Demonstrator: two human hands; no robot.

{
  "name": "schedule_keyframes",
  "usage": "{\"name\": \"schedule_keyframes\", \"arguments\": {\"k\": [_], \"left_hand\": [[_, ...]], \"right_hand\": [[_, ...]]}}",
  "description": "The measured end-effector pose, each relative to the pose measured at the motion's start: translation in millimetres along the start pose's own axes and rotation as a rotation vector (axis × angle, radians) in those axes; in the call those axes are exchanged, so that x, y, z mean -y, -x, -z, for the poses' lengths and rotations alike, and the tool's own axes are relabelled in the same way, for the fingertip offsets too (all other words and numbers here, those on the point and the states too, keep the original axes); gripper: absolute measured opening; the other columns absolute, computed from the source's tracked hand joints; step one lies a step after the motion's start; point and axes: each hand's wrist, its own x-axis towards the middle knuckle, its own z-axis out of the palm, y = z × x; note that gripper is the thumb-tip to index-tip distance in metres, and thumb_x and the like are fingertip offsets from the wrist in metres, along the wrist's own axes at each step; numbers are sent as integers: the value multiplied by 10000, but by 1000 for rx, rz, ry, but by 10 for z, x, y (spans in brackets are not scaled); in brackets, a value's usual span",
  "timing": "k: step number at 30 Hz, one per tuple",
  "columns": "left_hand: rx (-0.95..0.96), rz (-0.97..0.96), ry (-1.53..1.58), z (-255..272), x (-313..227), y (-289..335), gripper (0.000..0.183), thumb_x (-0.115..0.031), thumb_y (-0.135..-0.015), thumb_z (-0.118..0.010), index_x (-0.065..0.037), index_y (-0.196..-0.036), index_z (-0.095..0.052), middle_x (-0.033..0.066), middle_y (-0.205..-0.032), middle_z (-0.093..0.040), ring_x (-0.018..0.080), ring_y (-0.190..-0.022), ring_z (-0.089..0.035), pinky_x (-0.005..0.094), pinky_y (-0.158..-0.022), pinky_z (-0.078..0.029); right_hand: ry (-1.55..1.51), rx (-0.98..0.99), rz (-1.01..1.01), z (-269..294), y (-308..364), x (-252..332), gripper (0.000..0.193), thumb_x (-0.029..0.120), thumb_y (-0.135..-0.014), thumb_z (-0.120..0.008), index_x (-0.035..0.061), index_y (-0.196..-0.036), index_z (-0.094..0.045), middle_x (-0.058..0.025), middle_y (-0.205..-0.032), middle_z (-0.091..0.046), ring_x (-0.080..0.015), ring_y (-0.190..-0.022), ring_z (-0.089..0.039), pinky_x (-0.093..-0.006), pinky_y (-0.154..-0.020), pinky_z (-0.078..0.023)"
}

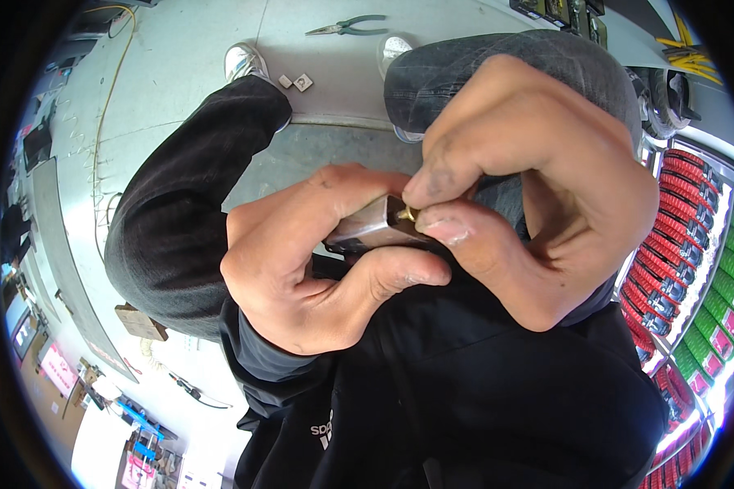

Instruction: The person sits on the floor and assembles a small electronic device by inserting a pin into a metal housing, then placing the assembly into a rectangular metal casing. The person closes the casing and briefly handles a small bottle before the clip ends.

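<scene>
Above my lap, my left hand (289, 253) is closed around a small silvery metal piece shaped like a rectangular box or tube (367, 225). Its dark open end faces right. At that opening, the thumb and forefinger of my right hand (546, 179) pinch a tiny brass-coloured part (408, 215). The brass part sits partly inside the mouth of the metal piece. My fingertips cover much of it, so its exact kind cannot be made out. Both hands meet closely at this end, the left thumb resting along the near side.
Needle-nose pliers (347, 27) with dark green handles lie on the grey floor beyond my feet. Two small pale square pieces (302, 82) lie near my left shoe. Red coiled hoses (678, 220) and green ones (716, 326) hang at the right. A wooden block (141, 322) is at the left.
</scene>
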Motion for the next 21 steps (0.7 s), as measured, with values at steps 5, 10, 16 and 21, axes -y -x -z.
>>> {"name": "schedule_keyframes", "arguments": {"k": [5, 10, 16, 21], "left_hand": [[-18, -11, 32, -18, 25, -4, 619, -466, -753, -852, 86, -940, -641, 30, -729, -614, 64, -649, -531, 203, -601, -408], [0, 2, 43, 0, 4, -13, 609, -447, -757, -854, 94, -942, -643, 30, -726, -617, 58, -629, -524, 200, -578, -395], [9, -37, 13, -12, 34, -7, 561, -369, -768, -862, 113, -957, -647, 46, -729, -631, 54, -620, -519, 197, -565, -382], [-11, -85, -77, -12, 25, -22, 534, -326, -768, -867, 121, -957, -643, 64, -720, -636, 62, -606, -514, 207, -543, -377]], "right_hand": [[62, 22, -15, -6, 8, 37, 191, -82, -706, -685, -52, -888, -638, -156, -785, -657, -162, -655, -620, -237, -552, -480], [99, 111, -55, 44, -56, 90, 189, -84, -709, -685, -54, -889, -638, -159, -787, -655, -163, -653, -620, -237, -548, -480], [184, 227, -121, 107, -140, 193, 181, -80, -704, -687, -56, -877, -635, -163, -782, -649, -165, -646, -609, -244, -544, -474], [208, 251, -150, 116, -165, 211, 184, -77, -688, -690, -57, -860, -628, -158, -771, -638, -173, -640, -599, -253, -547, -461]]}}
